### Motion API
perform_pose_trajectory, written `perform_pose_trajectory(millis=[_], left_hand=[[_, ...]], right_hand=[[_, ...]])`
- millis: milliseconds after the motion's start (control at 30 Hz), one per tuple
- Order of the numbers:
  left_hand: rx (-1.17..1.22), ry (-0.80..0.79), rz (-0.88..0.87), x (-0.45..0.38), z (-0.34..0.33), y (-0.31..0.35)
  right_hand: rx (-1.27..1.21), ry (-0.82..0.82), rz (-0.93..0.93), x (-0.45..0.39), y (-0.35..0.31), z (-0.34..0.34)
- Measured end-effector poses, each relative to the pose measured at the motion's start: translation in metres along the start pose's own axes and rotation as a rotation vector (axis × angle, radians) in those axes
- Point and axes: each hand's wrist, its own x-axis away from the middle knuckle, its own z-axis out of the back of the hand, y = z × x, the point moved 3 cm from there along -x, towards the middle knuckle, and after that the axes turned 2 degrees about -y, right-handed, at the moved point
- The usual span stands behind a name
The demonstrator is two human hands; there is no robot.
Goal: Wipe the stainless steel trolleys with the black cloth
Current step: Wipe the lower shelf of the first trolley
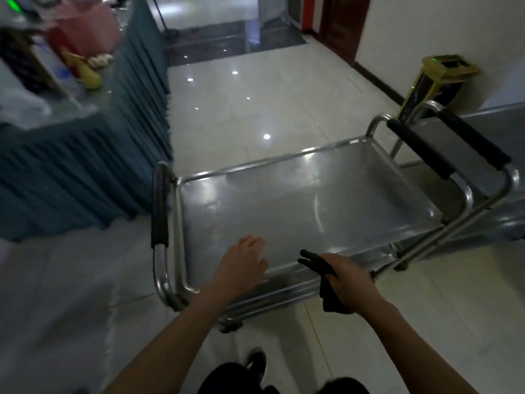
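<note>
Hanging from the right hand (350,282), the black cloth (326,288) is gripped by curled fingers at the near rim of the stainless steel trolley (284,200); the left hand (244,265), fingers relaxed together, is laid over that rim, beside a teal-skirted table (85,166)

My two arms are bare from the elbow down to the hands; no sleeve, watch or ring is visible on them. My left hand (244,264) and right hand (350,280) wear no gloves. Lower down I see dark trousers (227,378) and one black shoe (257,361).
</note>
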Motion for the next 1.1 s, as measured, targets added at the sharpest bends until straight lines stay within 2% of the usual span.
perform_pose_trajectory(millis=[200,367,533,800,1100], left_hand=[[0.016,0.129,0.208,0.056,-0.022,0.026],[0.052,0.129,0.359,0.108,-0.054,0.045],[0.12,0.132,0.452,0.149,-0.088,0.042],[0.216,0.085,0.526,0.183,-0.139,0.026],[0.26,-0.009,0.527,0.176,-0.187,-0.02]], right_hand=[[0.08,-0.129,0.234,-0.004,0.011,0.002],[0.127,-0.249,0.299,0.007,0.019,-0.01],[0.139,-0.299,0.371,0.025,0.014,-0.033],[0.174,-0.386,0.368,0.042,0.015,-0.089],[0.168,-0.366,0.302,0.041,0.015,-0.132]])
